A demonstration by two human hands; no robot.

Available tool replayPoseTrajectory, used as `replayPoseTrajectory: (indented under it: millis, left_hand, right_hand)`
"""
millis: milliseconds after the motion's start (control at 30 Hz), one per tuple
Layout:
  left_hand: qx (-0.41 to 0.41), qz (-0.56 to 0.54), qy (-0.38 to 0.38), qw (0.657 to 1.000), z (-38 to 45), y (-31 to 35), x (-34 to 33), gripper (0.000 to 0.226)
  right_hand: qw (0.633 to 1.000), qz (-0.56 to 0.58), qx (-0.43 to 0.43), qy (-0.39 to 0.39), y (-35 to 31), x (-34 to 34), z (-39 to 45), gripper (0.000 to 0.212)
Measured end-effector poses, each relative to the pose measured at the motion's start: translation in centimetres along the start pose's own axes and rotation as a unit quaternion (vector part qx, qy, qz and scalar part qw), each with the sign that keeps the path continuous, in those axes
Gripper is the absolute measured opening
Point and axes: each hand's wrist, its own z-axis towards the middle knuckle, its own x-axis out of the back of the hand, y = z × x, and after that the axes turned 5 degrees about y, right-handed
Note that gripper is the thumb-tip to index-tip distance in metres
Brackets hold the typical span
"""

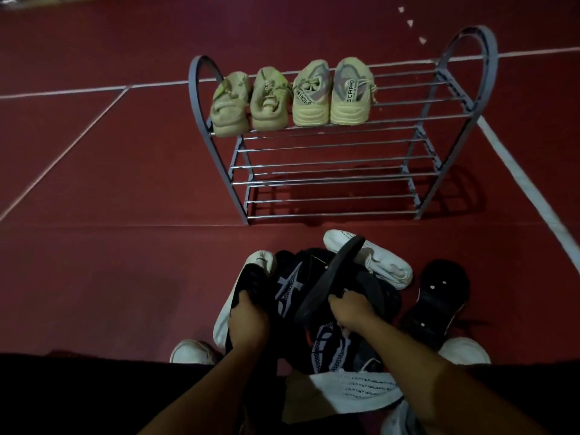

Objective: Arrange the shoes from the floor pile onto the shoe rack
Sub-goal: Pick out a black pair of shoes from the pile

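Right, fingers first: my left hand has its fingers curled tight over the rear of a black shoe with a white sole, toe pointing toward the shoe rack. My right hand is wrapped around the edge of a black slipper, fingers pressed together and hooked over its rim, thumb side hidden, and the slipper tilts up with its far end aimed at the rack.

Both hands sit over the floor pile, which lies just in front of the rack, on the near side. Between my hands I see a dark sneaker with white crossed stripes. Under my right wrist there's a dark-and-white knit shoe, and nearer me a white mesh shoe. A white sneaker lies at the pile's far right edge, closest to the rack's front, touching the slipper. Off to the pile's right, apart from it, a black sandal with small pale dots rests on the red floor.

On the rack, the top shelf carries four shoes in a row at its left half, heels toward me: a worn beige pair at the left end, and a pale yellow pair with printed heel tabs just beside it. The two lower shelves show bare rods.
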Motion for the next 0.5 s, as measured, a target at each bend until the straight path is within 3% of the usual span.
replayPoseTrajectory:
  millis: [100, 233, 433, 500]
  left_hand:
    - [0.058, 0.021, -0.012, 0.998, 0.1, -2.0, 0.8, 0.034]
    - [0.161, 0.054, -0.099, 0.980, 0.8, -5.1, -0.2, 0.079]
    - [0.184, -0.019, -0.125, 0.975, 2.3, -5.3, -0.4, 0.090]
    - [0.208, -0.059, -0.149, 0.965, 2.6, -6.0, 0.1, 0.085]
  right_hand:
    - [0.999, 0.025, 0.014, 0.044, -0.6, 0.2, 1.1, 0.058]
    - [0.997, -0.015, 0.013, 0.070, -3.3, -0.9, 0.9, 0.069]
    - [0.994, 0.002, -0.100, 0.055, -3.6, -2.7, 1.1, 0.094]
    - [0.993, 0.014, -0.108, 0.038, -3.4, -2.5, 1.1, 0.095]
